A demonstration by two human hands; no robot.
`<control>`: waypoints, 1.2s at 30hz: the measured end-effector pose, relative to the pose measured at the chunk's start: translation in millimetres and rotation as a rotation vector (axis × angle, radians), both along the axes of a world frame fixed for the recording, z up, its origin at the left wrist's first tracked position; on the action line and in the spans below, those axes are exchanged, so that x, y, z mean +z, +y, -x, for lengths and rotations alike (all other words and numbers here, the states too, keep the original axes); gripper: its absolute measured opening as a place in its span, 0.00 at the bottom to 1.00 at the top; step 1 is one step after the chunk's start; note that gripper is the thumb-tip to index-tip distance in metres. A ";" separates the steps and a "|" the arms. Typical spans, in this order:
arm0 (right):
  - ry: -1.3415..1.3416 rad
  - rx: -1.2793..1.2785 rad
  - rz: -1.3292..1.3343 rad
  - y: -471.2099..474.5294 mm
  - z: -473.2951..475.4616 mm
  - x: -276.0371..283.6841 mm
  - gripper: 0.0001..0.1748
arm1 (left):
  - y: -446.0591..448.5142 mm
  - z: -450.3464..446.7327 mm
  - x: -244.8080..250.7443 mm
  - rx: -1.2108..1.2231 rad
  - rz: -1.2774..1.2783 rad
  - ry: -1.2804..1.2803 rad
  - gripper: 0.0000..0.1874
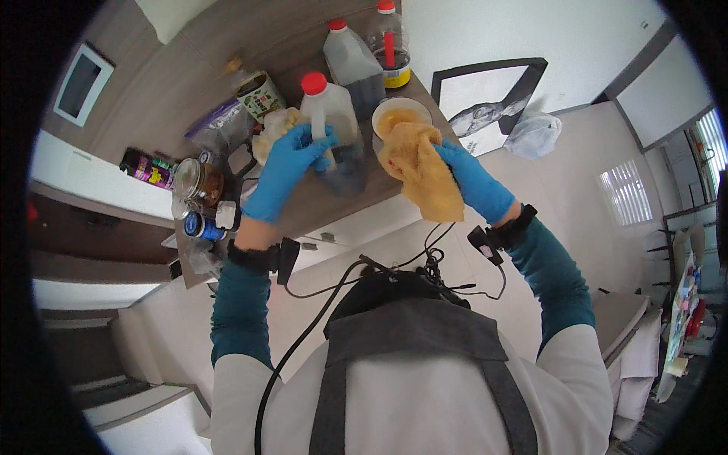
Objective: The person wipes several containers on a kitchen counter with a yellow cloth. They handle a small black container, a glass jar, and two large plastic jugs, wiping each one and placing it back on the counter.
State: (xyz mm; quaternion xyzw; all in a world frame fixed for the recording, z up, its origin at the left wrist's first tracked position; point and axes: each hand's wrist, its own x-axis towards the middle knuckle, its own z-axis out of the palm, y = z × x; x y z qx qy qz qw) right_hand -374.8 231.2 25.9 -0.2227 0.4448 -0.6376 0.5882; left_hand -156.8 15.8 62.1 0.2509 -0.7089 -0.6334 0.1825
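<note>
My left hand (pixel 296 162), in a blue glove, is closed around the handle of a translucent plastic jug (pixel 341 116) with a red cap and dark contents low inside. My right hand (pixel 469 176), gloved too, grips a yellow cloth (pixel 424 170) that hangs past the front edge of the wooden counter (pixel 375 182). Just behind the cloth stands a white tub (pixel 418 105) with something yellowish inside. A second red-capped jug (pixel 355 62) is behind the first, beside a clear bottle (pixel 392 42) with a red cap and a yellow band.
At left on the counter stand a glass jar (pixel 196 182), a blue-lidded container (pixel 202 226), a plastic bag (pixel 224 128) and a patterned tin (pixel 261 96). A framed picture (pixel 483 105) leans against the wall on the right, near a white plastic bag (pixel 533 135). Black cables (pixel 364 264) run near my body.
</note>
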 end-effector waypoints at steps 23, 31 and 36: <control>0.347 -0.079 0.266 -99.9 -73.5 22.2 0.26 | 39.1 -90.1 10.1 0.020 0.547 -0.251 0.17; 0.803 0.083 0.378 -129.2 -96.2 64.9 0.27 | 23.4 -95.7 4.1 -0.046 0.554 -0.268 0.21; 0.548 0.068 0.182 -132.0 -92.8 69.0 0.27 | 16.1 -100.4 4.8 -0.079 0.701 -0.275 0.22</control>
